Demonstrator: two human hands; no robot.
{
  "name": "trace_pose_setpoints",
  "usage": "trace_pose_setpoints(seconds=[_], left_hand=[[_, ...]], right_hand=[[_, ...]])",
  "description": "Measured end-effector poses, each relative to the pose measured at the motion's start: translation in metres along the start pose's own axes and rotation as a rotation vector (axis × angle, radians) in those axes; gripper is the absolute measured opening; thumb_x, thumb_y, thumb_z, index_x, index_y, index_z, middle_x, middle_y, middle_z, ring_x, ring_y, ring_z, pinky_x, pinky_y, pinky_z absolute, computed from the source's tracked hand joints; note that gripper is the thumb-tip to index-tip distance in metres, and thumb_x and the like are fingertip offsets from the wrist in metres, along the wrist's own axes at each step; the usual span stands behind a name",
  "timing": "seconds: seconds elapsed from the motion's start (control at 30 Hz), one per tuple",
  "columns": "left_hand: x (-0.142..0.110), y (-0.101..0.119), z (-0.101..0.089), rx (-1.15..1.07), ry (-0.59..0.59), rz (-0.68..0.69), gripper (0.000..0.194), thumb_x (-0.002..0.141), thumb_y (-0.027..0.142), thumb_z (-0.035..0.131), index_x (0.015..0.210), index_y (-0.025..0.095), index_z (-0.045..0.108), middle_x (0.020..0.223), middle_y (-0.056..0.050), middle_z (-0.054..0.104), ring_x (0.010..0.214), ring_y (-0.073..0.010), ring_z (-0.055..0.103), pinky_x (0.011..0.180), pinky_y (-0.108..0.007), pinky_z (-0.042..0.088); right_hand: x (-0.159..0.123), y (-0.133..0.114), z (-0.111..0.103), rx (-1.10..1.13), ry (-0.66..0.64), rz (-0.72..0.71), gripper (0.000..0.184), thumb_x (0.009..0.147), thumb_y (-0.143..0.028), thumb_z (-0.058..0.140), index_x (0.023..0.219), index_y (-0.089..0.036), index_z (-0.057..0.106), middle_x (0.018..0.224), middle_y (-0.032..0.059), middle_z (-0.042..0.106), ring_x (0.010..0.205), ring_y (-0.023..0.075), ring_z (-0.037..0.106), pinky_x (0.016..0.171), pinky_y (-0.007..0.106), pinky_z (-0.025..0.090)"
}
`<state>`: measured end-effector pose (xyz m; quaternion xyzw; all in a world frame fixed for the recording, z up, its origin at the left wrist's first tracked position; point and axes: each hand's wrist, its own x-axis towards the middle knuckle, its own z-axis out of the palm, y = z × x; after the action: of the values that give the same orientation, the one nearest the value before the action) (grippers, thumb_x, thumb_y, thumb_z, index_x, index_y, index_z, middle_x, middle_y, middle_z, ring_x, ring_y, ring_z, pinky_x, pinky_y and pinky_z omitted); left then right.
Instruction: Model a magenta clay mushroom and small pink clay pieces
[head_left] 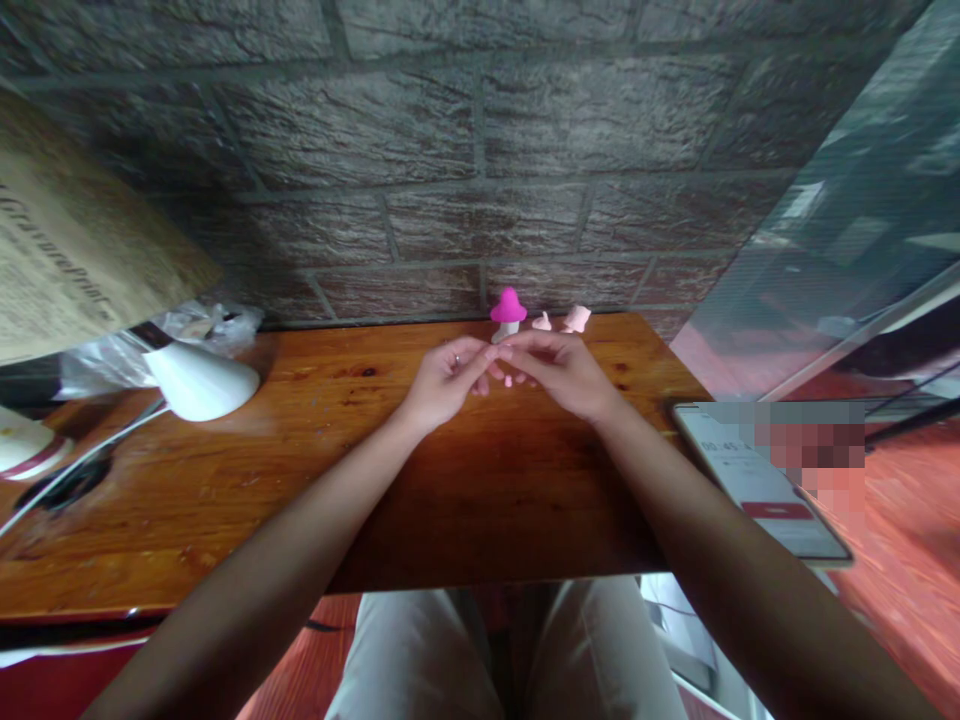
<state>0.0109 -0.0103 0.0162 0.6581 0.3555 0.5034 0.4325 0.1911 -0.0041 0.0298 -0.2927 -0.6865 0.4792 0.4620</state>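
My left hand [451,378] and my right hand [556,368] meet fingertip to fingertip above the wooden table [495,500]. Both have thumb and forefinger pinched together; whatever lies between them is too small or too hidden to name. Just behind the fingertips stands a mushroom figure with a bright pink cap [509,305] and a pale stem. To its right are a small light pink lump [541,321] and a larger light pink piece [577,319]. A tiny pink bit [508,381] shows below my fingers; I cannot tell whether it is held or lying on the table.
A lamp with a printed paper-like shade [82,240] and white base [206,380] stands left, near plastic wrapping [217,325] and a paper cup [30,445]. A tablet [757,480] lies at the right edge. A brick wall [450,150] closes off the back.
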Motion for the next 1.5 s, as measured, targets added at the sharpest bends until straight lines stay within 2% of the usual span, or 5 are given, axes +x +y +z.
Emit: trace_pose_setpoints(seconds=[0.33, 0.57, 0.77, 1.13, 1.5], left_hand=[[-0.001, -0.002, 0.003, 0.025, 0.015, 0.004, 0.043, 0.088, 0.057, 0.061, 0.079, 0.015, 0.063, 0.07, -0.003, 0.068, 0.051, -0.0082, 0.055, 0.052, -0.021, 0.047], [-0.005, -0.004, 0.004, 0.181, 0.121, 0.119, 0.035, 0.088, 0.045, 0.066, 0.108, 0.017, 0.066, 0.088, -0.005, 0.073, 0.06, -0.009, 0.061, 0.056, -0.019, 0.048], [-0.004, -0.007, 0.002, 0.281, 0.11, 0.214, 0.027, 0.085, 0.04, 0.07, 0.1, 0.018, 0.075, 0.098, -0.008, 0.075, 0.077, -0.0141, 0.067, 0.063, -0.022, 0.049], [-0.005, -0.002, 0.0, 0.376, 0.105, 0.193, 0.019, 0.089, 0.036, 0.065, 0.094, 0.02, 0.074, 0.072, -0.001, 0.071, 0.058, -0.011, 0.06, 0.055, -0.021, 0.043], [-0.007, -0.005, 0.0, 0.428, 0.139, 0.232, 0.025, 0.083, 0.037, 0.072, 0.101, 0.021, 0.076, 0.072, -0.001, 0.073, 0.058, -0.0113, 0.059, 0.06, -0.022, 0.046]], right_hand=[[0.0, -0.003, 0.003, -0.005, -0.027, -0.015, 0.039, 0.079, -0.056, 0.073, 0.086, -0.018, 0.074, 0.072, 0.0004, 0.065, 0.061, 0.0108, 0.053, 0.056, 0.025, 0.045], [0.002, 0.002, 0.0, -0.078, 0.05, 0.072, 0.046, 0.074, -0.063, 0.073, 0.075, -0.017, 0.072, 0.071, 0.0021, 0.068, 0.058, 0.0115, 0.055, 0.058, 0.026, 0.046], [0.001, 0.005, 0.001, -0.027, 0.055, 0.16, 0.051, 0.071, -0.066, 0.073, 0.075, -0.016, 0.072, 0.065, 0.0007, 0.065, 0.057, 0.0099, 0.054, 0.053, 0.022, 0.042], [0.001, 0.006, 0.001, 0.001, 0.075, 0.224, 0.051, 0.072, -0.066, 0.073, 0.075, -0.016, 0.075, 0.069, 0.0043, 0.07, 0.057, 0.0102, 0.057, 0.052, 0.022, 0.044], [0.001, 0.007, 0.001, 0.012, 0.076, 0.223, 0.051, 0.072, -0.067, 0.073, 0.072, -0.015, 0.073, 0.066, 0.0035, 0.069, 0.055, 0.0096, 0.055, 0.052, 0.022, 0.044]])
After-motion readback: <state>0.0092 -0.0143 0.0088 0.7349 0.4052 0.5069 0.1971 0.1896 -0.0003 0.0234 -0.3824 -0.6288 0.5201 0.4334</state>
